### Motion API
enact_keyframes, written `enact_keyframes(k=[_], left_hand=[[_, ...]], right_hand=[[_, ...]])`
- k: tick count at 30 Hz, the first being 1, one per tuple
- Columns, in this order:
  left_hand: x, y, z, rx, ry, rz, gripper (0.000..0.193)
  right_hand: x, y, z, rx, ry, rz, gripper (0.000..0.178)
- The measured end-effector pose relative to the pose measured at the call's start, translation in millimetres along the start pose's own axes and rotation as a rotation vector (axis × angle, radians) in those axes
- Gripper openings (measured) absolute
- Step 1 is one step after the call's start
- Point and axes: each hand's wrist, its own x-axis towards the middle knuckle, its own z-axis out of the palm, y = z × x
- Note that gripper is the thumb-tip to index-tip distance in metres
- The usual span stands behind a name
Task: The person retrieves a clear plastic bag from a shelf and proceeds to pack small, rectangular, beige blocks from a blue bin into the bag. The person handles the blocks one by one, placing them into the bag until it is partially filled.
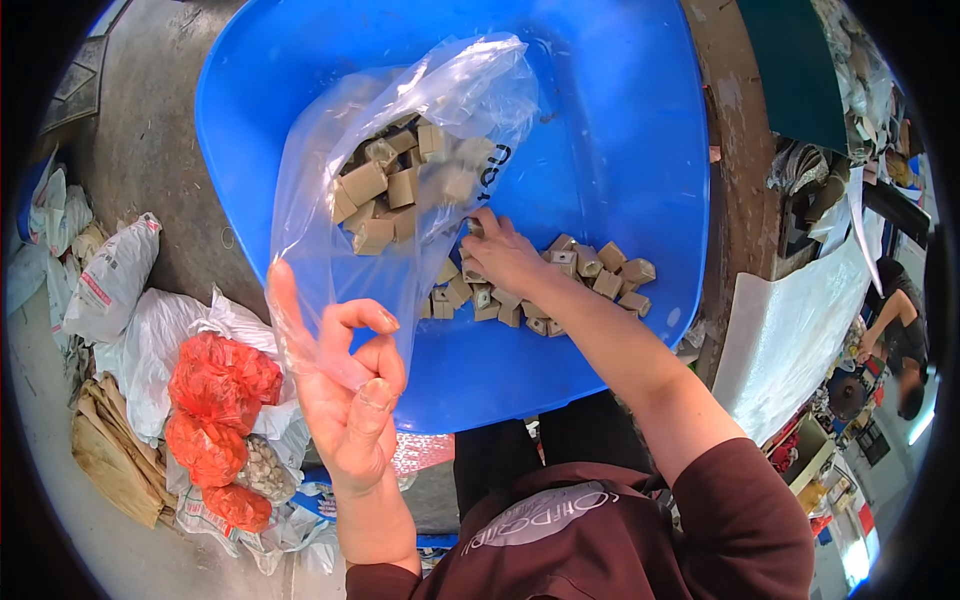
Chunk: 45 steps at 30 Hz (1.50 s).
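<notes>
A large blue plastic tub (640,110) is in front of me. My left hand (350,385) holds the near edge of a clear plastic bag (310,190), with its index finger stretched up along the film and the other fingers curled. Inside the bag lies a heap of small tan blocks (365,185), seen partly through the film. My right hand (505,258) reaches into the tub beside the bag, its fingers closed around a small tan block (475,228) that is mostly hidden by them. Several loose tan blocks (607,283) lie on the tub floor under and beside my right wrist.
White sacks (150,335), red plastic bags (215,390) and folded brown sheets (112,450) lie on the floor at left. A worn wooden surface (738,110) and a white sheet (790,345) are at right. Another person (895,320) is at the far right.
</notes>
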Motion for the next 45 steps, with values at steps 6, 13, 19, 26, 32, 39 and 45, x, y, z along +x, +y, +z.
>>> enact_keyframes(k=[6, 13, 19, 26, 32, 39, 45], left_hand=[[1, -7, -8, 0.095, -0.045, 0.067, 0.094], [0, -7, -7, 0.092, -0.052, 0.052, 0.094], [-5, -3, -8, 0.008, -0.021, -0.009, 0.095], [-5, -3, -12, 0.01, -0.015, -0.008, 0.095], [-3, 0, -7, 0.024, -0.033, -0.016, 0.096], [0, 3, -5, 0.003, -0.017, 0.016, 0.1], [2, -1, -15, 0.03, -0.058, 0.057, 0.096]], right_hand=[[-20, 23, 7, 0.094, 0.078, 0.156, 0.02], [-17, 8, -9, -0.17, -0.162, 0.095, 0.028], [-11, 9, -21, -0.055, -0.218, 0.093, 0.025], [-29, 43, -33, 0.564, 0.069, 0.253, 0.013], [-35, -25, -105, 0.842, 0.307, -0.001, 0.016], [-14, -84, -127, 0.921, 0.324, -0.196, 0.017], [-17, -36, -39, 0.226, 0.21, -0.137, 0.03]])
